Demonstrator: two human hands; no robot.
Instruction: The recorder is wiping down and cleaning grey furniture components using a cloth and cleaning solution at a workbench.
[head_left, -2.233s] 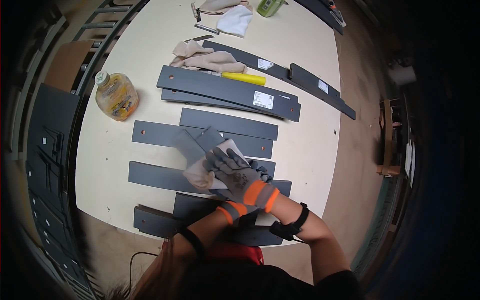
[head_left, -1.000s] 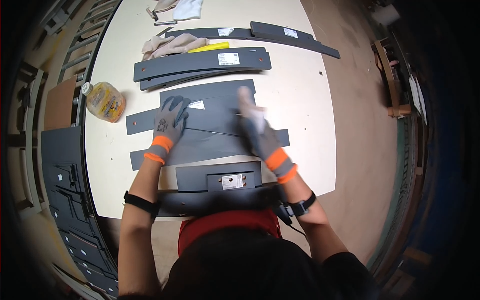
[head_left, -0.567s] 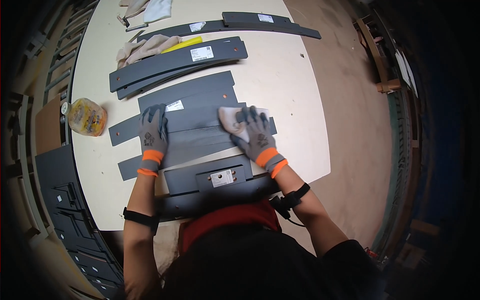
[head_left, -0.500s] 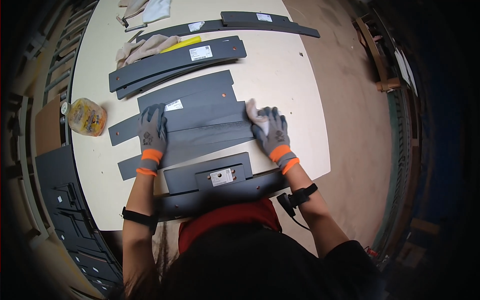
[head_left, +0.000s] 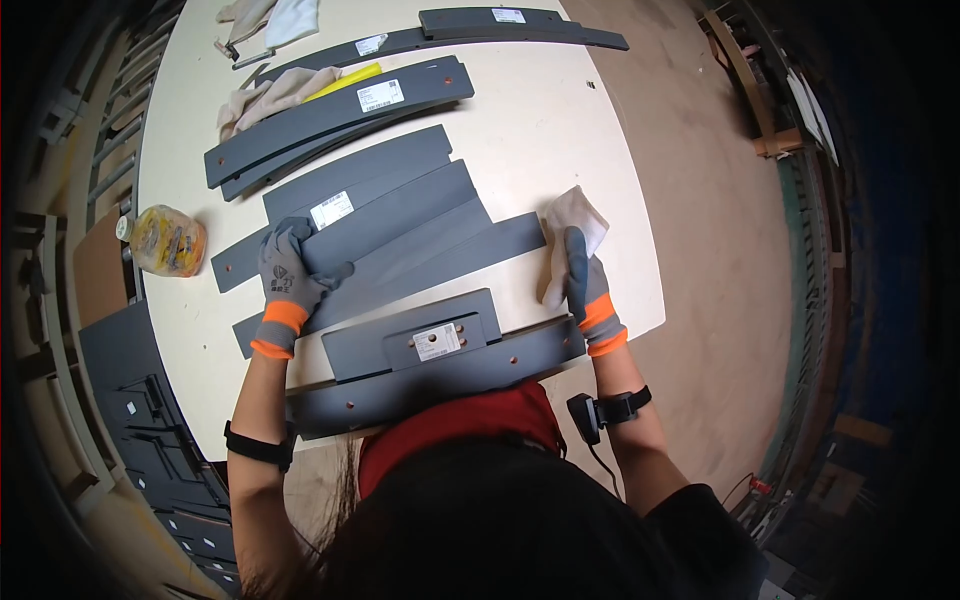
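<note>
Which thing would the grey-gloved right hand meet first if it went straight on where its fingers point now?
Past the off-white cloth the right hand holds, it would probably meet the long dark-grey boards across the white tabletop; the hand's height is unclear.

Panels (head_left: 410, 212) matt, smooth; rag (head_left: 575, 212) soft cloth; bottle (head_left: 168, 240) see-through plastic.

Across the bench (head_left: 540, 125) run 2 ways: a broad gap right of the dark panels (head_left: 400, 225), beyond the cloth (head_left: 577, 213), and a narrow strip before the front boards (head_left: 430, 384). The bottle (head_left: 168, 243) obstructs the left edge.
</note>
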